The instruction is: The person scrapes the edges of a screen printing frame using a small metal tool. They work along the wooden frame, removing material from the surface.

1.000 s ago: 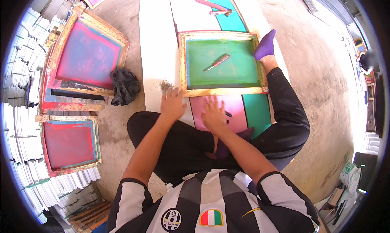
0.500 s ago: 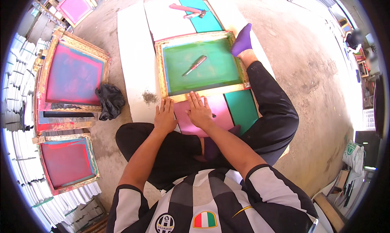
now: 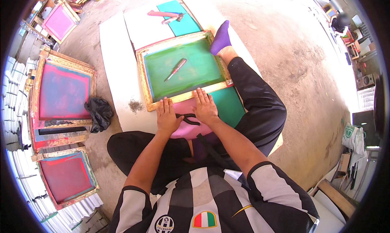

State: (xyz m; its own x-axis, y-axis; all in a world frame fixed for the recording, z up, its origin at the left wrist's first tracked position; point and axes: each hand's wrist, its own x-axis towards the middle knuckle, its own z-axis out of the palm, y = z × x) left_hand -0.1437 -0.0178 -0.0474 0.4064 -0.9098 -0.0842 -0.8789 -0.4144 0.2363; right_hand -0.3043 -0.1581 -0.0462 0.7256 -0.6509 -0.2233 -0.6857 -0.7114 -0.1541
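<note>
In front of me lies a wooden screen-printing frame (image 3: 183, 97) with a green mesh (image 3: 195, 62). My left hand (image 3: 167, 118) has its fingers stretched flat onto the near wooden bar, toward its left end. Farther right on that bar, the fingers of my right hand (image 3: 206, 109) also lie extended. Neither hand grips anything. Between them, two curved black handles (image 3: 189, 118), perhaps of pliers, rest on a pink sheet (image 3: 180, 131); their other end cannot be made out. A screwdriver (image 3: 175, 69) lies diagonally on the mesh.
Beyond the frame, a hammer-like tool (image 3: 174, 18) lies on a teal panel (image 3: 185, 28). My purple-socked foot (image 3: 221, 38) touches the frame's right side. At left are painted frames (image 3: 67, 176), a black plastic bag (image 3: 99, 114) and paper stacks (image 3: 18, 151). Another person (image 3: 339, 23) is far right.
The whole view has shifted, with the frame now farther left. More of my fingers rests on the near bar. The black handles now show between my hands, where only a small dark bit appeared.
</note>
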